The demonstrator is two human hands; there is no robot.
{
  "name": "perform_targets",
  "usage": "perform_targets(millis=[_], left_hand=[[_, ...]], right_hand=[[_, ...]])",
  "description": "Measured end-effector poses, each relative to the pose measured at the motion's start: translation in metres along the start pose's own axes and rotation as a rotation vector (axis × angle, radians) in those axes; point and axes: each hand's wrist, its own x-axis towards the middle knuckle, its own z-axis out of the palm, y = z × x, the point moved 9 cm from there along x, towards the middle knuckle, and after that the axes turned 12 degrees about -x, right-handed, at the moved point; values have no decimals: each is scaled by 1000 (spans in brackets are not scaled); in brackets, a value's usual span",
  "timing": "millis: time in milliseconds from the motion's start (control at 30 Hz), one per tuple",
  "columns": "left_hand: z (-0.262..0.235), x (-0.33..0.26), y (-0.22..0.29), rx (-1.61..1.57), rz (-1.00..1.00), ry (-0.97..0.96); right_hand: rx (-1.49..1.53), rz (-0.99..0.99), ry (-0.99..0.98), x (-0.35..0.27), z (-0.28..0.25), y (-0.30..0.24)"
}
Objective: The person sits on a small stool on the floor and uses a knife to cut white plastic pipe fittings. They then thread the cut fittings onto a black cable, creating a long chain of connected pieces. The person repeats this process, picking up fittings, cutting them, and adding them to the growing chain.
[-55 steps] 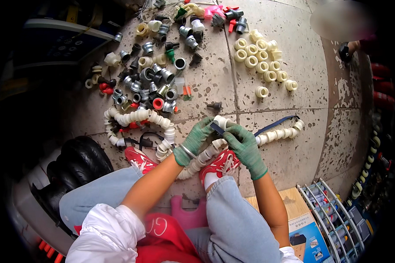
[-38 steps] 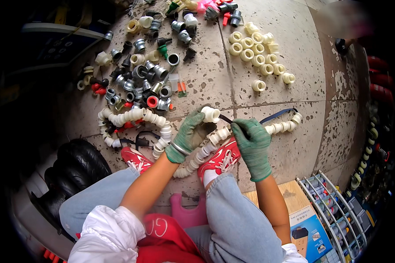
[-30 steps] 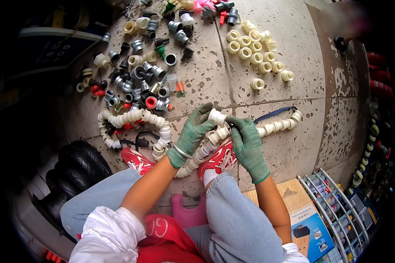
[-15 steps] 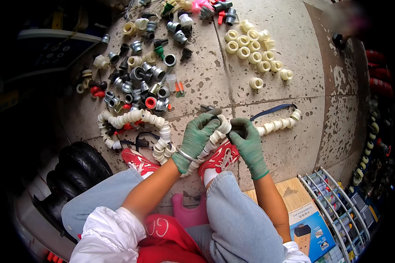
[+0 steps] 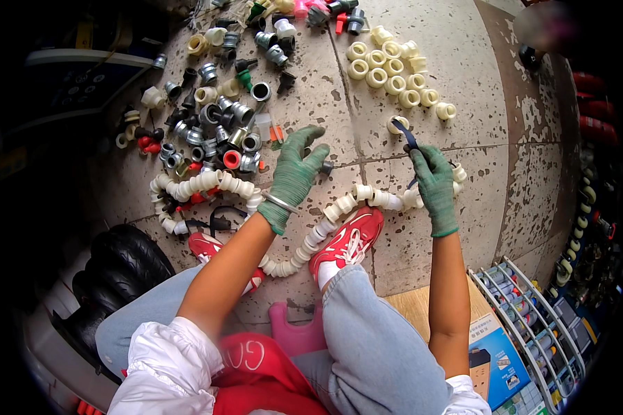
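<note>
My right hand [image 5: 434, 187], in a green glove, pinches a dark blue strap [image 5: 410, 138] near its end. The tip of that strap points up and overlaps a single cream ring-shaped pipe fitting [image 5: 390, 127] on the floor; whether the two touch I cannot tell. A long string of white and cream plastic fittings [image 5: 339, 206] curves past my shoes and runs up beside the right hand. My left hand [image 5: 294, 176], gloved in green too with a bracelet at the wrist, is over the floor, fingers apart and holding nothing. A small dark piece [image 5: 327, 168] lies close to its fingertips.
Several loose cream fittings [image 5: 376, 78] are grouped at the far right of centre. Mixed metal, black and red fittings [image 5: 214, 135] are heaped far left. Red shoes [image 5: 349, 238] stand beside the string. A pink stool [image 5: 296, 332], black tyres [image 5: 135, 259] and a wire rack [image 5: 533, 325] are near me.
The hands have parted. The white fitting formerly between them now sits on the string near the right hand. My left hand has let go and opened; the right has moved up and right with the strap.
</note>
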Motion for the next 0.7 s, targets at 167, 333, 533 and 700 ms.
perform_targets(millis=[167,333,533,700], left_hand=[[57,-31,-7,1022,535,-435],[-1,-1,-24,1381,514,-191],[29,-15,34,990,642,-130],[49,-30,-23,430,206,-228]], right_hand=[[-749,-246,-20,36,35,10],[-643,-294,100,24,35,7],[-659,-251,108,26,33,17],[-679,-228,94,37,33,23]])
